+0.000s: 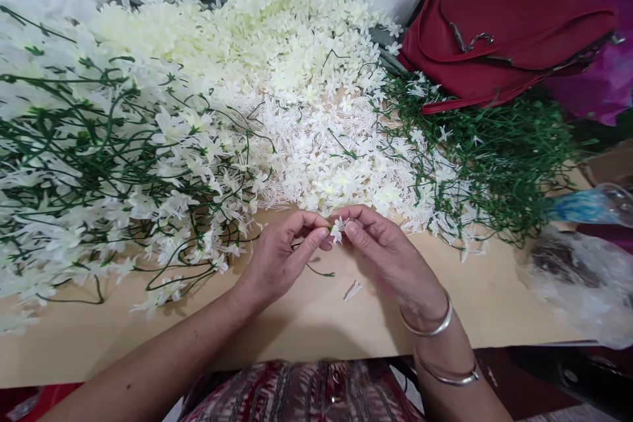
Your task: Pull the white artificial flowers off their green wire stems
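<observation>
My left hand [279,254] pinches a thin green artificial stem [320,272], whose free end curves out below the fingers. Thumb and forefinger of my right hand [393,254] close on a small white artificial flower [338,229] right beside the left fingertips. Flower and stem meet between the two hands; how they join is hidden by the fingers. A few white slivers [353,290] lie on the table just below. Behind my hands spreads a heap of loose white and cream flower heads [341,178] with thin white strands.
Finished-looking white flowers on green stems [99,165] pile up at the left. Bare green stems [509,151] lie at the right, beneath a red bag [494,20]. A clear plastic bag [583,277] and a blue-patterned bottle-like item [588,204] sit on the right of the wooden table [306,330].
</observation>
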Demonstrator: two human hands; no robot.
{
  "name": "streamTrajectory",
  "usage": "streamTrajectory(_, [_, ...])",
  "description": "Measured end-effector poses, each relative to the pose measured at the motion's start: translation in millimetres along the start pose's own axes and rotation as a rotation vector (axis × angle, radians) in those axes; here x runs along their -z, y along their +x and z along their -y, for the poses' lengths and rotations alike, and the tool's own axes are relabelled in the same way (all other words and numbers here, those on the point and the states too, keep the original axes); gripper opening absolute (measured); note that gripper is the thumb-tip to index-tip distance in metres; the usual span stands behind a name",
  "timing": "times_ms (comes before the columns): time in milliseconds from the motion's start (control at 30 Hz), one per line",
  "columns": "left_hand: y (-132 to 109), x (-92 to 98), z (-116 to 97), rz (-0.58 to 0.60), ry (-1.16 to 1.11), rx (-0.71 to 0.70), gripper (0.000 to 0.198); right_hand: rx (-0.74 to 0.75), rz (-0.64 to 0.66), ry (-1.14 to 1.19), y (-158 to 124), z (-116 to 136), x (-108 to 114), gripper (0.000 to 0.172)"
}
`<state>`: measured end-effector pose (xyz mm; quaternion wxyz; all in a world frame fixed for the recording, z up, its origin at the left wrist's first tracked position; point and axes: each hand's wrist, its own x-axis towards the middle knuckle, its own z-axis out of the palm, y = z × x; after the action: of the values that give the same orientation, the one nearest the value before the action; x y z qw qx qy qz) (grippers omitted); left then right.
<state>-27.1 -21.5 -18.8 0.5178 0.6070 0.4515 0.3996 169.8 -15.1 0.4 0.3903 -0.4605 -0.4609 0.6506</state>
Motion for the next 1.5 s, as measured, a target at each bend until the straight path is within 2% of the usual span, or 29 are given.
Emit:
streamTrajectory(267, [0.5, 1.3, -0.3, -0.003, 0.07, -0.035, 0.013, 0.002, -0.009, 0.057, 2.3, -5.4, -1.0, 0.015])
streamTrajectory(600, [1.0, 1.1, -2.9, -0.02, 0.164, -0.098, 0.011, 0.016, -0.109, 0.014, 2.3, -7.6, -4.5, 0.019])
streamTrajectory(800, [1.4, 1.2, -3.5, -0.011, 0.193, -0.088, 0.01, -0.001, -0.083, -0.033, 3.7, -5.1, -4.8, 0.021])
streamTrajectory(1133, [2.4, 2.1, -2.3, 0.005, 0.208, -0.152, 0.008, 0.011, -0.067, -0.034, 4.8, -5.2, -5.6, 0.025])
streamTrajectory(1267, [1.5, 0.9, -3.2, 0.018, 0.165, -0.114, 0.01, 0.015, -0.047, -0.052, 6.0, -3.0, -6.0, 0.026])
streamTrajectory(1433, [0.4, 4.0, -10.8, 0.042, 0.168, -0.116, 0.009, 0.108, -0.139, -0.2, -15.8, 1.1, 3.4, 0.022])
streamTrajectory(1500, [0.9, 7.9, -15.7, 0.113, 0.244, -0.164, 0.008, 0.137, -0.12, -0.362, -32.7, 2.4, 11.2, 0.015])
